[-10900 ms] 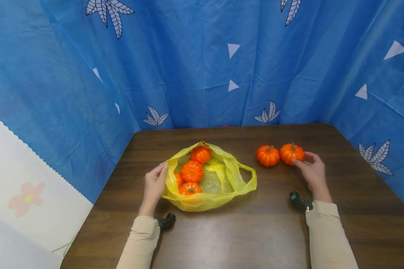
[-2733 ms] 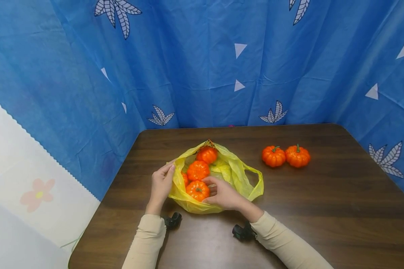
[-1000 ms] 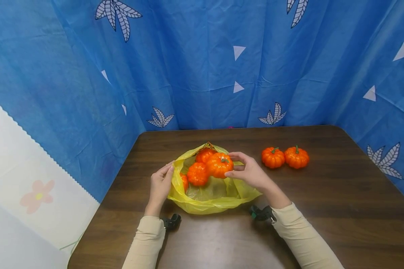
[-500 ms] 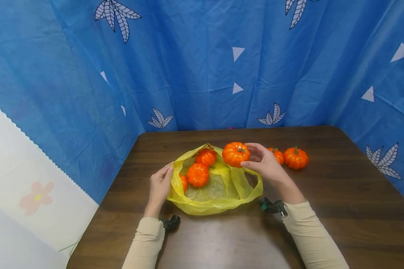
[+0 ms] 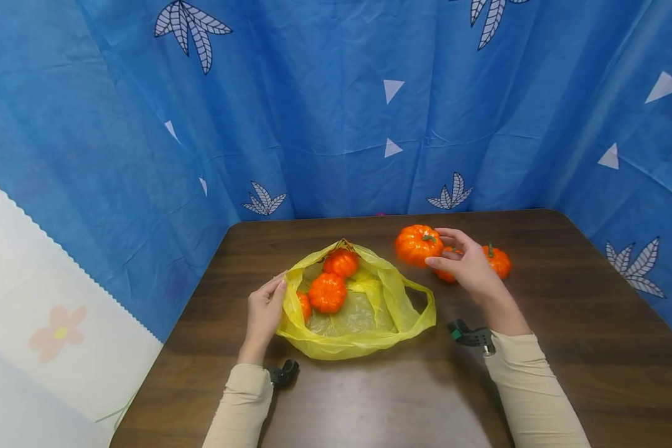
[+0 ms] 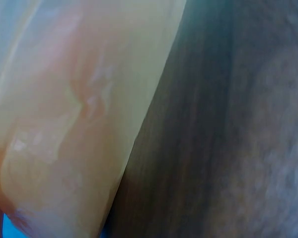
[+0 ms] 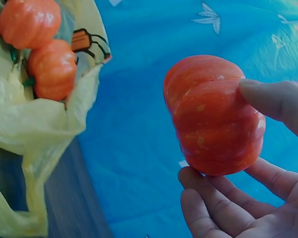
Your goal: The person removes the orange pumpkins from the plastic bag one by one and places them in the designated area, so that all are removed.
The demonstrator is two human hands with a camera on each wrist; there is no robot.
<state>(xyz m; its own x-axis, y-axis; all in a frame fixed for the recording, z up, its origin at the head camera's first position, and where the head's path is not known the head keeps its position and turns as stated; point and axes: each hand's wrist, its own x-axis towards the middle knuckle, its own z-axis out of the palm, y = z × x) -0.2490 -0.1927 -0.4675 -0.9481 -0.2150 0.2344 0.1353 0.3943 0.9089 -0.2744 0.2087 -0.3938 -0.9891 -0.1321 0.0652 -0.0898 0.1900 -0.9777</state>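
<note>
A small orange pumpkin (image 5: 417,246) with a green stem is held in the right hand (image 5: 473,267), thumb and fingers on opposite sides, raised beyond the bag's right side. The right wrist view shows the pumpkin (image 7: 213,119) gripped against the blue curtain. With thumb and fingers, the left hand (image 5: 264,311) pinches the left rim of a yellow plastic bag (image 5: 341,348), whose mouth gapes upward. Inside lie three pumpkins: one at the back (image 5: 341,263), a middle pumpkin (image 5: 328,293) and a left pumpkin (image 5: 304,306), partly hidden by the bag wall. Translucent bag film (image 6: 64,124) fills much of the left wrist view.
Two more pumpkins sit on the dark wooden table (image 5: 403,398) behind the right hand: a nearer pumpkin (image 5: 447,274), mostly covered, and a right pumpkin (image 5: 499,261). The bag's handle loop (image 5: 425,317) spreads rightward. A blue curtain (image 5: 336,124) borders the table's back.
Earlier the right hand left the pumpkin at far right and reached into the bag. It has since lifted the front pumpkin out, up and rightward. The left hand keeps its hold.
</note>
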